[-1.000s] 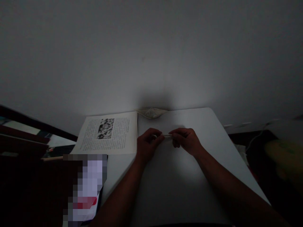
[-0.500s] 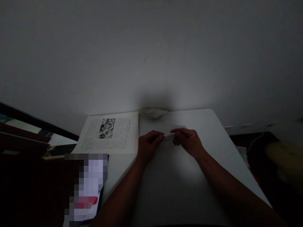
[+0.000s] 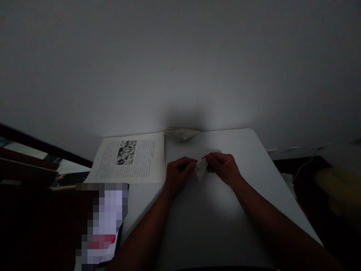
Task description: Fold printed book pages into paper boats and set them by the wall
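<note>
A small folded piece of printed paper (image 3: 201,169) is held over the white table (image 3: 208,233), its pointed end hanging toward me. My left hand (image 3: 179,174) pinches its left corner between thumb and fingers. At the opposite corner, my right hand (image 3: 224,167) grips the paper the same way, fingers closed. Against the wall behind my hands sits a folded paper boat (image 3: 182,134) with print on it. Left of my left hand lies an open-faced stack of printed pages (image 3: 141,158) with a black-and-white picture.
At the table's left edge is a lit screen device (image 3: 109,226), mostly blurred out by pixels. The pale wall (image 3: 180,67) meets the table's far edge. A dark rail (image 3: 42,145) runs along the left, and a thin cable (image 3: 303,163) hangs to the right.
The folded paper has turned so its triangular face and downward point show. My right fingers have closed onto its corner, and the left hand has barely shifted.
</note>
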`<state>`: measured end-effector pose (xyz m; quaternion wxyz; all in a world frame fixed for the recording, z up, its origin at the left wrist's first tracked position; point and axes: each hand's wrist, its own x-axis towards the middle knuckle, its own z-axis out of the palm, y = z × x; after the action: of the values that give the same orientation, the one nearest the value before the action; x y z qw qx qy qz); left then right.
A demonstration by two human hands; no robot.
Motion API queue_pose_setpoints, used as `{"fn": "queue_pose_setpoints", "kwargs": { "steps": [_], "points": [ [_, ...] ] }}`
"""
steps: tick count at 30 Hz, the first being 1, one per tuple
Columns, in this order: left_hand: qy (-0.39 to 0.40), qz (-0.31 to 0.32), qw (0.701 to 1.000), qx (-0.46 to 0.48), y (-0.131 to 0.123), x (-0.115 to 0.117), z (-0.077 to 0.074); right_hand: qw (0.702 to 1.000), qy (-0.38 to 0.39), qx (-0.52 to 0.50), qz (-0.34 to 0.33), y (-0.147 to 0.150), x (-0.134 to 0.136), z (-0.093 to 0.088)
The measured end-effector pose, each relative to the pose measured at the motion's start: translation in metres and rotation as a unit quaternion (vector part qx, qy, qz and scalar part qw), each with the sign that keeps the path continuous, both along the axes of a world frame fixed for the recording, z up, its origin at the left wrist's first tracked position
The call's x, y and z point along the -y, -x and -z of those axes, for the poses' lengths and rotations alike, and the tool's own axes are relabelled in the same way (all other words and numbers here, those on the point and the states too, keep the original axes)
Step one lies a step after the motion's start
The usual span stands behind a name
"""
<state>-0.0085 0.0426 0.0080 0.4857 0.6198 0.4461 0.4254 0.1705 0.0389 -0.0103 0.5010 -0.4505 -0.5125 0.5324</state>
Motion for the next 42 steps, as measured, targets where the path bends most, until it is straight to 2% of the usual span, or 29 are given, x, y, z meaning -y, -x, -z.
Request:
{"fn": "queue_pose_setpoints", "kwargs": {
  "steps": [5, 11, 16, 23, 30, 38, 42],
  "points": [
    [0.034, 0.073, 0.997, -0.003, 0.0018, -0.0015, 0.0004, 0.998, -0.001, 0.045, -0.032, -0.0004, 0.0037, -0.0058],
    [0.009, 0.118, 0.99, -0.078, -0.0026, 0.0008, -0.0015, 0.993, -0.032, 0.097, -0.055, -0.0005, 0.0043, -0.0056],
    [0.009, 0.118, 0.992, -0.045, -0.0044, 0.0029, -0.002, 0.994, -0.002, 0.087, -0.063, 0.0013, 0.003, -0.003],
    [0.069, 0.137, 0.988, 0.032, -0.0064, 0.0039, 0.0024, 0.99, -0.003, 0.052, -0.135, 0.0, 0.0053, -0.0019],
    [0.081, 0.184, 0.979, 0.008, -0.0032, 0.0016, 0.0058, 0.99, 0.05, -0.015, -0.133, 0.0024, 0.0065, -0.0032],
    [0.051, 0.13, 0.99, 0.008, -0.0044, 0.0042, 0.0056, 0.985, 0.063, -0.025, -0.156, 0.0032, 0.0068, -0.0061],
    [0.074, 0.171, 0.982, 0.031, -0.0039, 0.0044, 0.0037, 0.986, 0.064, -0.017, -0.152, 0.0031, 0.0077, -0.007]
  ]
}}
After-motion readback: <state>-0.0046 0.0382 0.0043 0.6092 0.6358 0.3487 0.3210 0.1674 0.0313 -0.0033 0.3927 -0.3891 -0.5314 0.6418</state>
